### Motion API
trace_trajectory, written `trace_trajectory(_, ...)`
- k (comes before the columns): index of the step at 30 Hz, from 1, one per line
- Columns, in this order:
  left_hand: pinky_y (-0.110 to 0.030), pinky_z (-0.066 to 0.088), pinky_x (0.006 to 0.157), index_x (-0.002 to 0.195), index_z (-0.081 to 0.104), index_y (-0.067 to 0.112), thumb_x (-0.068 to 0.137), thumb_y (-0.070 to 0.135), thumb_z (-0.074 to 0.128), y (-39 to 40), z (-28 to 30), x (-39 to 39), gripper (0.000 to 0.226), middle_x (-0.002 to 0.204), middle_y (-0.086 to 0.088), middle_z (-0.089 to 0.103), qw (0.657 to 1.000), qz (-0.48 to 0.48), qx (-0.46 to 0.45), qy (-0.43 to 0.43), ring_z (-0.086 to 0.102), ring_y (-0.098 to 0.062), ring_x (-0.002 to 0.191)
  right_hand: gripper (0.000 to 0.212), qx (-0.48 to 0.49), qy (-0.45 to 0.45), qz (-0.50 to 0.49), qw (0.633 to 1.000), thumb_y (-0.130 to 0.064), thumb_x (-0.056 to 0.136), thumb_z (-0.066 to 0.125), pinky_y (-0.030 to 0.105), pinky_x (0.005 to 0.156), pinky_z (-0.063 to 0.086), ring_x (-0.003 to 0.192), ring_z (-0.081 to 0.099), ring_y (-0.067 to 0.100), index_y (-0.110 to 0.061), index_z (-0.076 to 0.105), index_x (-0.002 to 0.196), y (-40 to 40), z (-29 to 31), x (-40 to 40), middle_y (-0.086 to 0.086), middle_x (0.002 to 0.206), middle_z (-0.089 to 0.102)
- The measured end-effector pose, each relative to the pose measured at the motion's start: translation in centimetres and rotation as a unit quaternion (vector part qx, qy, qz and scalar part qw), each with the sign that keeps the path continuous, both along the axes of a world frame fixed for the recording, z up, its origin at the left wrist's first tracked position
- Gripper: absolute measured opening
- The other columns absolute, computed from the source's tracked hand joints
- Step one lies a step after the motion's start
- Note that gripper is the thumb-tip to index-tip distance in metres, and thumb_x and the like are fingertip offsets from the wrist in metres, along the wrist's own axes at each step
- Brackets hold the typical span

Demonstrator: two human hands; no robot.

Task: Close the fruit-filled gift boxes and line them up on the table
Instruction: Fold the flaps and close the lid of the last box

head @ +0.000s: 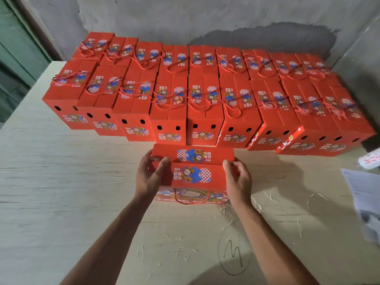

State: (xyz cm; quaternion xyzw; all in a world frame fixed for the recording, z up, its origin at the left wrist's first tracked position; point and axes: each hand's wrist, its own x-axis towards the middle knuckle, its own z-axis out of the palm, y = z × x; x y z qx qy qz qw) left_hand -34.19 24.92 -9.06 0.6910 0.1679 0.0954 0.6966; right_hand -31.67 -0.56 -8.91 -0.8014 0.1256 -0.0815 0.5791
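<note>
My left hand (pixel 151 174) and right hand (pixel 236 174) clamp curled fingers on the box (pixel 192 175) ends, seating its flaps flush before it joins the rows (pixel 197 112)

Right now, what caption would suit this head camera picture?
Both hands, left and right, grip a red gift box before two rows of closed boxes.

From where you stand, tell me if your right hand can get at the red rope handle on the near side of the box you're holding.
Probably yes. The right hand grips the box at its right end, and the rope handle hangs uncovered on the near face, just below it.
</note>
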Motion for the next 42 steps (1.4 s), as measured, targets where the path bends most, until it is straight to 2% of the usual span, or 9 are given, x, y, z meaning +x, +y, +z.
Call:
trace_trajectory(7,-0.059,0.059,0.089,0.099,0.055,0.001,0.094,0.031,0.074,0.1,0.6,0.1,0.035,0.121,-0.013,0.068,0.999,-0.006,0.003,0.034,0.07,-0.035,0.108,0.024,-0.06,0.005,0.015,0.998,-0.034,0.099,0.065,0.027,0.068,0.047,0.087,0.062,0.02,-0.014,0.062,0.085,-0.3,0.3,0.8,0.006,0.104,0.064)
trace_trajectory(11,-0.051,0.062,0.087,0.1,0.055,0.004,0.095,0.03,0.072,0.1,0.7,0.0,0.032,0.117,-0.005,0.073,0.999,-0.005,0.006,0.045,0.074,-0.025,0.103,0.026,-0.097,0.002,0.049,0.994,-0.036,0.102,0.06,0.008,0.062,0.042,0.085,0.057,0.006,-0.016,0.061,0.086,-0.3,0.7,0.7,0.006,0.115,0.058)
trace_trajectory(16,-0.053,0.061,0.089,0.106,0.059,0.005,0.094,0.034,0.071,0.6,0.9,0.3,0.034,0.121,-0.008,0.07,0.998,-0.032,0.02,0.058,0.072,-0.028,0.105,0.028,-0.119,0.019,0.082,0.989,-0.035,0.102,0.06,0.005,0.059,0.038,0.081,0.054,0.006,-0.017,0.058,0.081,-1.2,1.3,1.2,0.006,0.107,0.059)
trace_trajectory(20,-0.042,0.064,0.083,0.126,0.056,0.019,0.093,0.036,0.071,0.9,1.1,0.4,0.039,0.13,-0.005,0.062,0.997,-0.047,-0.003,0.064,0.071,-0.025,0.108,0.025,-0.081,0.055,0.079,0.992,-0.043,0.099,0.064,0.007,0.053,0.04,0.076,0.056,0.006,-0.02,0.059,0.09,-1.1,1.6,1.2,-0.002,0.096,0.063)
trace_trajectory(23,-0.033,0.06,0.078,0.154,0.034,0.021,0.09,0.034,0.076,1.0,1.2,0.4,0.077,0.134,-0.001,0.059,0.989,-0.019,-0.087,0.12,0.069,-0.023,0.11,0.037,0.01,0.092,0.013,0.996,-0.048,0.093,0.07,0.013,0.052,0.042,0.077,0.062,0.008,-0.02,0.053,0.108,-0.6,1.5,0.8,-0.007,0.096,0.065)
trace_trajectory(27,-0.031,0.061,0.062,0.123,0.065,0.015,0.085,0.042,0.076,1.1,1.0,0.8,0.049,0.112,-0.012,0.075,0.983,-0.031,-0.095,0.154,0.076,-0.029,0.094,0.035,0.05,0.111,-0.022,0.992,-0.05,0.093,0.07,0.023,0.06,0.045,0.08,0.063,0.012,-0.022,0.059,0.11,-0.1,1.1,0.7,-0.009,0.091,0.066)
trace_trajectory(30,-0.03,0.06,0.061,0.126,0.063,0.016,0.089,0.039,0.076,0.7,1.0,0.9,0.046,0.11,-0.006,0.074,0.984,-0.002,-0.077,0.158,0.074,-0.025,0.094,0.028,0.035,0.09,-0.024,0.995,-0.048,0.095,0.067,0.02,0.057,0.045,0.077,0.066,0.013,-0.023,0.073,0.105,0.2,0.5,0.6,-0.008,0.086,0.072)
trace_trajectory(36,-0.025,0.06,0.061,0.13,0.058,0.019,0.09,0.041,0.075,0.8,0.8,0.6,0.049,0.11,0.0,0.072,0.986,-0.006,-0.059,0.153,0.073,-0.018,0.093,0.033,0.012,0.064,-0.041,0.997,-0.05,0.096,0.065,0.027,0.073,0.056,0.09,0.07,0.011,-0.03,0.073,0.121,0.7,0.2,0.0,-0.009,0.099,0.075)
trace_trajectory(42,-0.02,0.059,0.058,0.126,0.059,0.02,0.09,0.046,0.072,0.6,0.5,0.5,0.047,0.104,0.004,0.073,0.989,-0.003,-0.03,0.142,0.075,-0.009,0.079,0.037,-0.043,0.058,-0.007,0.997,-0.049,0.106,0.045,0.009,0.048,0.043,0.07,0.064,0.005,-0.023,0.067,0.12,0.4,-0.5,-0.2,-0.007,0.085,0.069)
